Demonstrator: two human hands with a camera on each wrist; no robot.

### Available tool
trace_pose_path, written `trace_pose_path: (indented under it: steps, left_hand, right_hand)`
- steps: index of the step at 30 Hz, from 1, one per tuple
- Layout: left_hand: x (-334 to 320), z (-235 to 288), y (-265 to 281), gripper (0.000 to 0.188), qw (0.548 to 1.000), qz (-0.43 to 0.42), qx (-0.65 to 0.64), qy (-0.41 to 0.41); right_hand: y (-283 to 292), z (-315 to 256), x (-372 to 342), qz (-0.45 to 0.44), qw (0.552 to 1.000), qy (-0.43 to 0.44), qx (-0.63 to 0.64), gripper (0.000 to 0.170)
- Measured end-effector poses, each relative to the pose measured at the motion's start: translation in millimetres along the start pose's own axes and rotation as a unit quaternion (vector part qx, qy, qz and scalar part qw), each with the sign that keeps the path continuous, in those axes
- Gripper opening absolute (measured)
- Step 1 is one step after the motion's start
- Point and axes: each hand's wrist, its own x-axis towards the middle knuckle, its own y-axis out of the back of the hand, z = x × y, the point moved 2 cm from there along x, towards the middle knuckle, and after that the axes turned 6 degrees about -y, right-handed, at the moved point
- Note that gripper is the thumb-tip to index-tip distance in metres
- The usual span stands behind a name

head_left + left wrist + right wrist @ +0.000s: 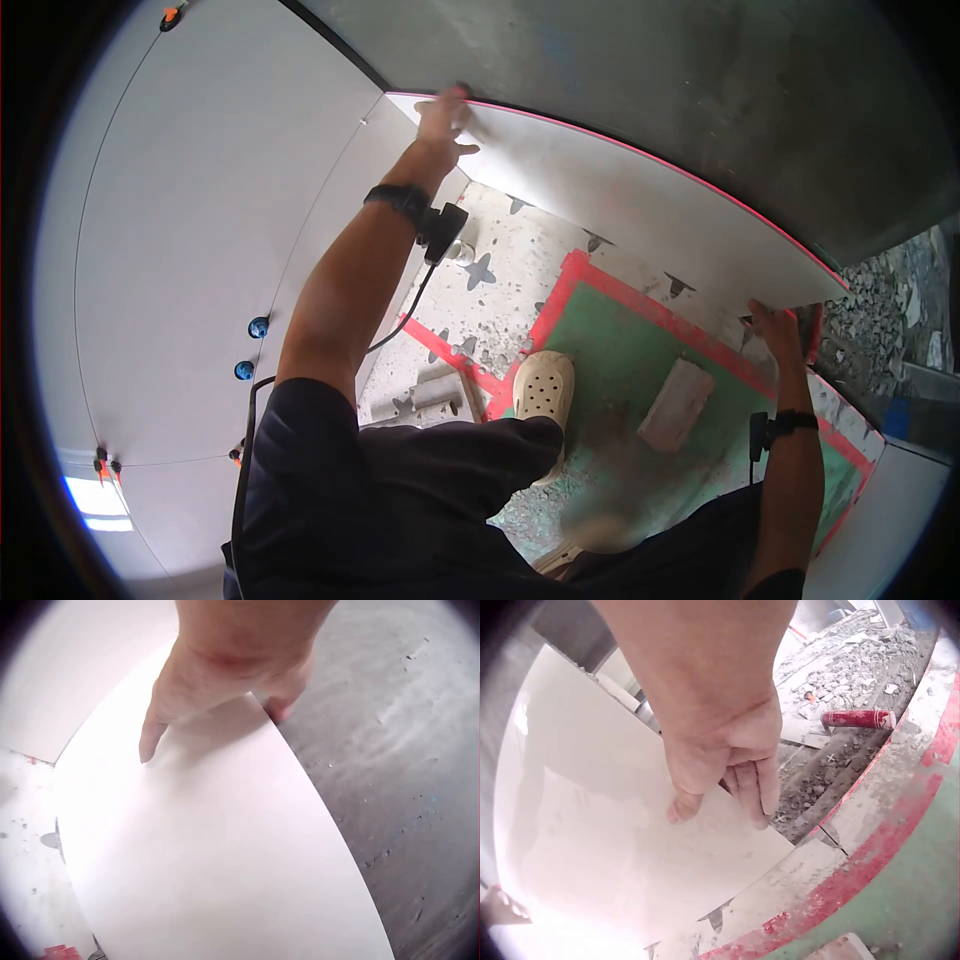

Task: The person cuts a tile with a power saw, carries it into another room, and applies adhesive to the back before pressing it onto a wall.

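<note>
A long white panel [600,190] stands on edge against the grey wall [640,70], with a pink line along its top. My left hand [442,125] is at the panel's far left end; in the left wrist view that hand [232,682] has its thumb on the white face [217,847] and fingers over the edge. My right hand [780,330] holds the opposite end. Seen from the right wrist, the hand [724,757] lays its thumb on the panel's face [592,802], its other fingers round the end edge, tips partly hidden.
Large pale tiles [210,200] with blue knobs [258,327] line the left side. On the green floor [600,350], bordered by red tape, lies a pale block [677,405]. A red-handled tool [859,720] lies beside rubble [832,667] past the panel's right end.
</note>
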Motion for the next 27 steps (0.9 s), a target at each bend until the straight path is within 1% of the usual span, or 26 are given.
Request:
trace_pose_path:
  steps: [1, 2, 3, 4, 5, 6, 7, 8, 9, 10, 11, 12, 13, 14, 15, 16, 17, 18, 19, 20, 21, 22, 24, 26, 27]
  left_hand:
    - [-0.9, 2.5, 3.6, 0.078, 1.0, -0.002, 0.002, 0.001]
    - [-2.1, 8.2, 9.4, 0.079, 1.0, -0.006, 0.0, -0.028]
    - [-4.8, 14.5, 15.0, 0.08, 0.998, -0.011, 0.0, -0.055]
    - [-1.3, 16.5, 23.6, 0.08, 0.989, 0.032, 0.11, -0.094]
    - [17.5, 10.7, 39.2, 0.079, 0.944, 0.067, 0.24, -0.219]
    - [15.4, 13.8, 40.5, 0.077, 0.864, 0.099, 0.36, -0.338]
    - [15.6, 12.5, 45.8, 0.077, 0.865, 0.098, 0.361, -0.334]
    - [16.2, 16.8, 49.8, 0.074, 0.777, 0.082, 0.488, -0.39]
    - [9.7, 24.7, 46.5, 0.071, 0.666, 0.064, 0.602, -0.435]
    - [8.9, 27.7, 46.2, 0.071, 0.667, 0.062, 0.603, -0.434]
    - [7.9, 31.0, 44.7, 0.066, 0.674, 0.061, 0.595, -0.434]
    - [7.9, 33.8, 43.7, 0.062, 0.68, 0.059, 0.587, -0.435]
    - [6.9, 36.4, 43.9, 0.062, 0.681, 0.059, 0.587, -0.435]
    - [5.7, 37.5, 43.9, 0.057, 0.658, 0.046, 0.618, -0.428]
    - [4.1, 37.6, 43.5, 0.052, 0.634, 0.032, 0.648, -0.421]
    - [1.4, 37.4, 43.9, 0.052, 0.635, 0.03, 0.648, -0.42]
    - [-2.2, 36.2, 44.4, 0.049, 0.634, 0.023, 0.646, -0.424]
    - [-3.3, 33.7, 44.6, 0.047, 0.634, 0.016, 0.644, -0.428]
    - [-1.6, 32.3, 45.3, 0.047, 0.636, 0.011, 0.642, -0.428]
    - [0.2, 32.1, 46.8, 0.048, 0.619, 0.01, 0.65, -0.442]
    - [2.3, 31.5, 48.2, 0.049, 0.6, 0.009, 0.657, -0.456]
    - [4.1, 31.1, 50.0, 0.049, 0.603, 0.005, 0.655, -0.455]
    - [6.0, 32.3, 51.3, 0.052, 0.59, 0.003, 0.663, -0.461]
    - [5.0, 33.5, 50.6, 0.049, 0.597, 0.004, 0.664, -0.45]
    - [6.8, 35.8, 52.6, 0.049, 0.597, -0.001, 0.664, -0.45]
  right_hand:
    - [-1.8, 3.1, 3.1, 0.009, 1.0, 0.015, -0.024, 0.044]
    - [-2.6, 6.6, 6.9, 0.009, 1.0, 0.012, -0.022, 0.044]
    - [-3.4, 2.8, 6.4, -0.001, 1.0, 0.015, 0.015, 0.044]
    - [-2.3, 0.6, 2.6, -0.009, 0.999, 0.015, 0.05, 0.045]
    - [-0.3, -1.8, 0.2, -0.008, 0.999, 0.009, 0.048, 0.045]
    - [0.0, -3.8, -0.5, -0.01, 0.999, 0.002, 0.05, 0.045]
    - [-0.9, -5.0, -1.1, -0.014, 0.999, -0.003, 0.052, 0.046]
    - [-1.6, -2.0, 1.3, -0.016, 0.999, -0.006, 0.051, 0.046]
    - [-1.8, 0.0, 3.2, -0.012, 0.999, 0.009, 0.037, 0.047]
    - [-2.4, 2.1, 4.3, -0.009, 0.999, 0.023, 0.022, 0.047]
    - [-2.7, 5.0, 4.6, -0.01, 0.999, 0.022, 0.021, 0.047]
    - [-1.8, -0.2, 1.6, -0.018, 0.999, 0.006, 0.03, 0.048]
    - [-0.1, -5.9, -0.8, -0.026, 0.999, -0.009, 0.04, 0.048]
    - [2.5, -9.7, -1.8, -0.026, 0.999, -0.01, 0.039, 0.048]
    - [4.7, -10.7, -1.8, -0.031, 0.999, -0.007, 0.006, 0.049]
    - [5.9, -10.9, -1.8, -0.035, 0.999, -0.004, -0.027, 0.05]
    - [4.5, -7.9, -0.7, -0.035, 0.999, -0.008, -0.028, 0.05]
    - [2.5, -6.9, -0.7, -0.026, 1.0, 0.001, -0.003, 0.048]
    - [3.6, -5.8, -0.7, -0.016, 1.0, 0.011, 0.02, 0.046]
    - [6.8, -4.5, -0.7, -0.014, 1.0, 0.007, 0.017, 0.046]
    - [8.8, -18.5, -7.4, -0.028, 1.0, 0.0, 0.007, 0.047]
    - [10.6, -24.9, -10.8, -0.043, 0.999, -0.007, -0.002, 0.048]
    - [6.9, -20.5, -6.2, -0.04, 0.999, -0.013, 0.014, 0.049]
    - [7.3, -17.2, -3.2, -0.037, 0.999, -0.017, 0.031, 0.051]
    - [7.4, -24.2, -7.4, -0.05, 0.998, -0.023, 0.033, 0.052]
